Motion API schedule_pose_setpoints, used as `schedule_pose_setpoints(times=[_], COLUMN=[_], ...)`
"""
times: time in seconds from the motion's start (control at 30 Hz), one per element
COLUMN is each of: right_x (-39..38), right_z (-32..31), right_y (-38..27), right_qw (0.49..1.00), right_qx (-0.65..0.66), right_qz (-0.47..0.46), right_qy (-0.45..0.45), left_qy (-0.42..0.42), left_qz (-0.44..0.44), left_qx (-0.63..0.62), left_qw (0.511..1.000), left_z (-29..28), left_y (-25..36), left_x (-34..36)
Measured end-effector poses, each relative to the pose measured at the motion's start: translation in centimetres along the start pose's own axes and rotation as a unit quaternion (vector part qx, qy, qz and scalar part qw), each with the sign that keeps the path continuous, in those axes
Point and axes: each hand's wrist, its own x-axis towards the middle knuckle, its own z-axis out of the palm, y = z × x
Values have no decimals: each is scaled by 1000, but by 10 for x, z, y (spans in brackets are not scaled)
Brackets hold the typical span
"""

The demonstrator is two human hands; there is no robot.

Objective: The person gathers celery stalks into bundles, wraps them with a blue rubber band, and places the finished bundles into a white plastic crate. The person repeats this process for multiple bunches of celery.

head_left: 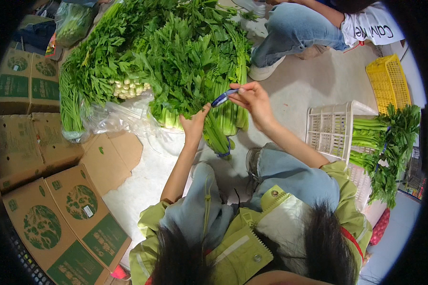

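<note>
A bunch of celery stands tilted in front of me, its cut end toward my knees and a blue band around it near that end. My left hand grips its stalks from the left, with the leaves partly hiding the fingers. Between the thumb and fingers of my right hand is a blue and white strip of tape, pinched at one end. The strip slants down to the left over the bunch, close to my left fingertips. Behind lies a big heap of leafy celery.
Printed cardboard boxes line the left, beside a flat cardboard piece and clear plastic wrap. On the right, a white crate holds tied celery; a yellow crate stands behind. Another person's bent knee is at the far right.
</note>
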Motion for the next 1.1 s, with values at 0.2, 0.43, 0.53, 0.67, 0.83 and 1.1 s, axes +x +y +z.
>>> schedule_pose_setpoints(times=[0.2,0.43,0.53,0.67,0.83,1.1], right_x=[-22,-31,-30,-27,-9,23], right_z=[50,57,56,42,13,-35], right_y=[41,47,47,33,1,-14], right_qw=[967,927,886,882,753,931], right_qx=[-165,-293,-369,-385,-540,-223], right_qz=[-193,-235,-281,-261,-375,54], right_qy=[-30,-3,12,-77,4,-285], left_qy=[-2,-58,-20,-27,-14,-52], left_qz=[121,113,98,124,25,13], left_qx=[54,88,-4,42,-59,50], left_qw=[991,988,995,991,998,997], left_z=[17,11,18,17,8,-18], left_y=[-5,-25,-29,-18,-3,-20], left_x=[5,0,-3,-4,-11,-3])
